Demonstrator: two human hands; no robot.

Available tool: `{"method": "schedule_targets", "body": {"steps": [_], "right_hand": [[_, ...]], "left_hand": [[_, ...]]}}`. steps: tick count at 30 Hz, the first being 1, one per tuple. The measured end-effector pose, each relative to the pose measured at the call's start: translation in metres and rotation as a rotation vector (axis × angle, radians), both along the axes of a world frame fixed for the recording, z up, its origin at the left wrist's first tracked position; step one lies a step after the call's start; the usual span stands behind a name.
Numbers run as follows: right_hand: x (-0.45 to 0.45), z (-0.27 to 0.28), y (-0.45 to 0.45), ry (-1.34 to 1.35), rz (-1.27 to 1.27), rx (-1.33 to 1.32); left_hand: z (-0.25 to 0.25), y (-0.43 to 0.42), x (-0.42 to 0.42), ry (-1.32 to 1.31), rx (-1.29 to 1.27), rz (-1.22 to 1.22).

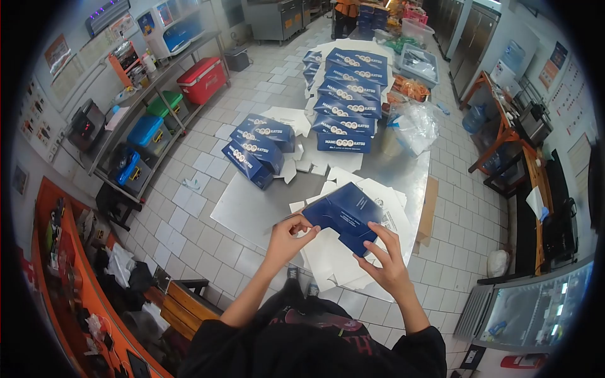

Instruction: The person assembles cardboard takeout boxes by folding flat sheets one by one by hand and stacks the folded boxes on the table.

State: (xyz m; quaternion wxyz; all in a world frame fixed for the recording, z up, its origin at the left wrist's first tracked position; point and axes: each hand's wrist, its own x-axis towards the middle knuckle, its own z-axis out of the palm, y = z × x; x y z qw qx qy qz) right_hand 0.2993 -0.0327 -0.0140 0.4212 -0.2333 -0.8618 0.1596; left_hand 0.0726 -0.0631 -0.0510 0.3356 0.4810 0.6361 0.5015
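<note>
A dark blue cardboard box [345, 213] with small white print, partly folded, is between my two hands over the near end of the metal table. My left hand [291, 236] pinches its left edge between thumb and fingers. At the right edge, my right hand [387, 257] grips a flap, the thumb below and the fingertips on top. Under the box lie flat white cardboard blanks [326, 261] in a loose pile. Ahead, folded blue boxes [345, 143] stand in overlapping rows, and a smaller group of blue boxes [252, 157] sits to the left.
The steel table [242, 205] stretches away from me. Clear plastic bags [416, 128] and a clear bin [419, 65] line its right side. Leftward are a red cooler [203, 80] and a metal shelf; a wooden bench [184, 309] is behind my left elbow. Far off stands another person [345, 16].
</note>
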Motion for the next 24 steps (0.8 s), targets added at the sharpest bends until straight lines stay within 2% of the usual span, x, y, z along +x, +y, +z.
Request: {"method": "schedule_targets", "body": {"steps": [5, 7, 9, 10, 12, 13, 15, 19, 24], "right_hand": [[-0.012, -0.009, -0.008, -0.003, -0.033, -0.013], [-0.018, -0.017, -0.015, -0.022, -0.071, -0.009], [-0.025, -0.021, -0.018, 0.001, -0.171, -0.015], [-0.029, -0.021, -0.021, -0.004, -0.176, -0.014], [-0.039, -0.019, -0.024, 0.077, -0.34, -0.031], [-0.042, -0.019, -0.021, 0.074, -0.355, -0.031], [-0.043, -0.021, -0.015, 0.207, -0.469, -0.166], [-0.081, -0.021, -0.01, 0.145, -0.506, -0.111], [-0.141, -0.017, -0.008, 0.101, -0.668, -0.031]], "left_hand": [[-0.019, 0.004, -0.009, -0.21, -0.094, -0.171], [-0.013, 0.005, -0.002, -0.413, -0.104, -0.292], [-0.009, 0.013, 0.002, -0.437, -0.123, -0.335], [-0.01, 0.019, 0.006, -0.494, -0.147, -0.36], [-0.016, 0.034, 0.005, -0.649, -0.234, -0.455], [-0.019, 0.039, 0.004, -0.65, -0.24, -0.469], [-0.021, 0.05, 0.001, -0.985, -0.391, -0.329], [-0.038, 0.07, -0.03, -1.037, -0.51, -0.55], [-0.012, 0.086, -0.076, -1.015, -0.519, -0.557]]}}
